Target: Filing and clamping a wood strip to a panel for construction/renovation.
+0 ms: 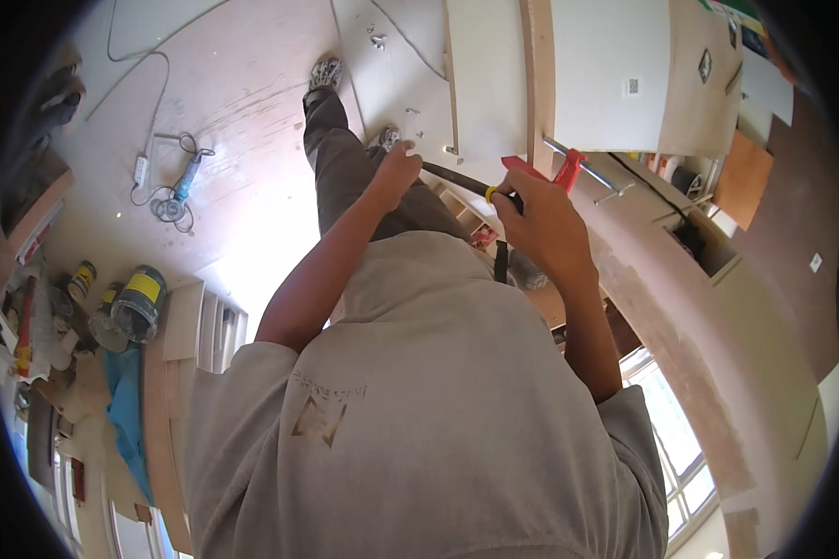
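My right hand (529,207) is closed on the black-and-yellow handle of a long, dark flat tool (452,175), which looks like a file. My left hand (396,172) is closed at the tool's far end, its fingertips pinched there. Just beyond my right hand, a red clamp (569,170) with a steel bar (606,186) sits at the edge of a pale board (611,79). My legs and shoes show below the tool.
A power tool with cord (179,186) lies on the floor (224,102) at the left. Several buckets (140,303) stand at the lower left by a blue cloth (126,401). Cabinets and panels line the right, with an orange board (746,172) and an open compartment (708,252).
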The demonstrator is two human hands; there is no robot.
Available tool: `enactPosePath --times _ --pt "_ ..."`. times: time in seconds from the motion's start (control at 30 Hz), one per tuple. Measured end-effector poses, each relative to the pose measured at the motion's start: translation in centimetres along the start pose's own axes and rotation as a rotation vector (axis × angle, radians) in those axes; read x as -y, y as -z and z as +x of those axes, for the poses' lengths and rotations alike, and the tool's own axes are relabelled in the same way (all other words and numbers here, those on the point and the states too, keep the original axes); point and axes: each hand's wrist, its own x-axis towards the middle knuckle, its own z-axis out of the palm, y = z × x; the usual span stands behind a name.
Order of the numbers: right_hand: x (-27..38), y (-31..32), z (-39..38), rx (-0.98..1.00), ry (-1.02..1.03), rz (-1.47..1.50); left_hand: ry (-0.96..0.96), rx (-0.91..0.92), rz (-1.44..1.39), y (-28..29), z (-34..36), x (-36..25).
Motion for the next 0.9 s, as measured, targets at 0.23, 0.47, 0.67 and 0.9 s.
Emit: enactPosePath --times 0.23,0.47,0.67,0.9 --pt "-3.9 -2.9 -3.1 -0.014 -0.027 0.076 0.048 -0.553 -0.941 5.0 -2.5 -7.3" --pt "-7.0 -5.6 -4.8 -0.076 -0.022 0.126 0.281 -0.636 -0.686 4.5 -1.3 -9.2" --pt "-8.4 -6.7 -6.3 -0.125 -0.036 0.223 0.176 -0.657 -0.584 1.4 -2.6 -7.8" --pt "-9.4 -7.1 -7.8 -0.163 -0.068 0.257 0.375 -0.666 -0.414 1.4 -6.0 0.1"
